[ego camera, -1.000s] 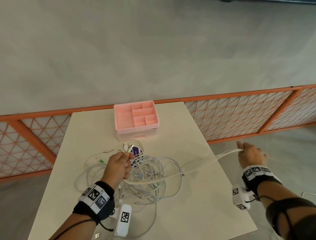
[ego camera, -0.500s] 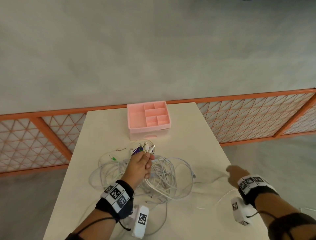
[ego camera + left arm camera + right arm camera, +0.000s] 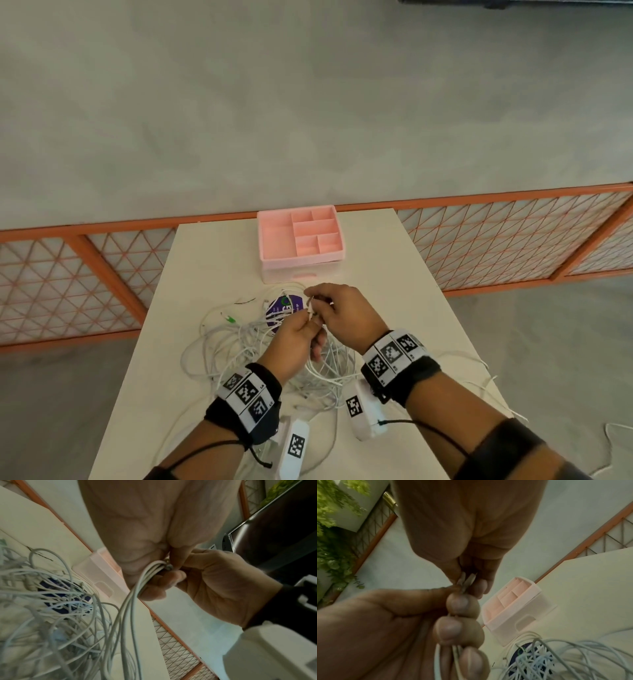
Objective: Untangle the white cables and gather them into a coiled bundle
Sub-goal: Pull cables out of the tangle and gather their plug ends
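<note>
Both hands are raised together just in front of the pink tray [image 3: 300, 240], above the cable pile [image 3: 246, 346] on the bench [image 3: 394, 308]. Left hand [image 3: 294, 337] is closed round several white strands, fingers curled, with the plug ends [image 3: 467, 580] sticking up past the thumb. Right hand [image 3: 342, 317] pinches those plug ends from above, fingertips [image 3: 478, 588] meeting the left thumb. The held strands [image 3: 133, 595] drop from the fist into the pile, which lies tangled in front of the tray, partly over a purple disc [image 3: 284, 306]; one strand trails off the bench edge to the right of the tray. Judgement: step in hand is evening up the collected ends before coiling. To do it well: keep the left grip firm near the plugs so the ends stay level; let the right hand slide down and draw one strand at a time, slowly, lifting loops free rather than tugging, since pulling hard likely tightens the knots. The pile is mostly unsorted; the task looks to be at an early stage.
</note>
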The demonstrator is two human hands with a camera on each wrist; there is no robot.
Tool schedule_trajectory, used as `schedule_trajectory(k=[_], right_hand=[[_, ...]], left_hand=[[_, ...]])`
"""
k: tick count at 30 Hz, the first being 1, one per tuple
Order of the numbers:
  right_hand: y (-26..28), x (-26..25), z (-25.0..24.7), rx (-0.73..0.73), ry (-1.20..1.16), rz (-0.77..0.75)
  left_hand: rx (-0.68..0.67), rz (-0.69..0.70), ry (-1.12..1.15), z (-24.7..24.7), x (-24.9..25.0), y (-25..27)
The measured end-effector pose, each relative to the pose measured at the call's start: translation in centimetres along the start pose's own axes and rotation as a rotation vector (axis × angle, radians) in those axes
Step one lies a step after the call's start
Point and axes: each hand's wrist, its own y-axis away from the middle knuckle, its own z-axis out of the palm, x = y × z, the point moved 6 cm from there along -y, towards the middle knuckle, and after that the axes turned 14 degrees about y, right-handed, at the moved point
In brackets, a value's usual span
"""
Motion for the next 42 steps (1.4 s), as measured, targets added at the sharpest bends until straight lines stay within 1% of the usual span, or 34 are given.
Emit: schedule_trajectory(k=[6,9,10,11,12,15,16,17,18,21,24,26,27,28,29,31,33,35,36,38,40,42], right_hand=[[-0.2,0.1,1.1,0.133,-0.096,0.031],[0.1,1.1,1.7,0.214,-0.279,0.129],[0.3,1.6,2.3,0.22,-0.346,0.158],[0.5,2.0,3.0,0.202,-0.391,0.178],[0.8,2.2,4.0,0.143,-0.42,0.193],[2.1,2.6,7.0,-0.154,-0.54,0.175],[2.6,2.7,7.4,-0.234,-0.532,0.15],[3.1,3.1,7.7,-0.286,-0.487,0.136],[3.5,3.6,7.7,-0.308,-0.439,0.132],[4.2,6.1,7.9,-0.327,-0.281,0.153],[5.6,9.3,8.4,-0.425,-0.227,0.216],[6.3,11.9,8.1,-0.494,-0.123,0.272],[6.5,13.4,7.6,-0.502,-0.066,0.317],[6.6,14.8,7.0,-0.489,-0.045,0.373],[6.6,16.1,6.2,-0.445,-0.078,0.442],[6.5,18.4,4.6,-0.315,-0.15,0.573],[5.8,20.6,3.2,-0.195,-0.088,0.647],[4.9,22.4,2.4,-0.119,0.043,0.683],[4.5,23.2,2.3,-0.109,0.108,0.707],[4.0,24.3,2.9,-0.138,0.224,0.743],[3.7,24.7,4.3,-0.197,0.296,0.745],[3.5,24.7,5.6,-0.223,0.339,0.734]], left_hand=[[0.027,-0.1,0.013,-0.7,-1.3,0.5],[0.069,-0.099,0.066,-0.5,-1.1,0.7],[0.088,-0.086,0.11,-0.4,-0.8,0.8],[0.109,-0.071,0.169,-0.4,-0.6,0.8],[0.134,-0.049,0.227,-0.5,-0.4,0.8],[0.223,0.037,0.338,-1.2,0.4,0.3],[0.236,0.047,0.378,-1.4,0.4,0.1],[0.233,0.044,0.406,-1.5,0.3,-0.2],[0.224,0.04,0.418,-1.6,0.1,-0.4],[0.23,0.042,0.389,-1.9,-0.3,-0.7],[0.256,0.008,0.402,-2.1,-1.5,-0.7],[0.281,-0.028,0.409,-2.4,-2.4,-0.5],[0.295,-0.036,0.401,-2.5,-2.7,-0.4],[0.304,-0.038,0.395,-2.6,-3.0,-0.3],[0.311,-0.038,0.394,-2.7,-3.1,-0.1],[0.323,-0.042,0.393,-3.0,-3.3,-0.1],[0.327,-0.049,0.356,-3.1,-3.3,-0.1],[0.322,-0.052,0.314,-3.1,-3.2,0.0],[0.323,-0.051,0.304,-3.1,-3.2,0.1],[0.33,-0.043,0.284,-3.3,-3.0,0.3],[0.343,-0.038,0.271,-3.5,-2.8,0.5],[0.355,-0.04,0.287,-3.6,-2.7,0.7]])
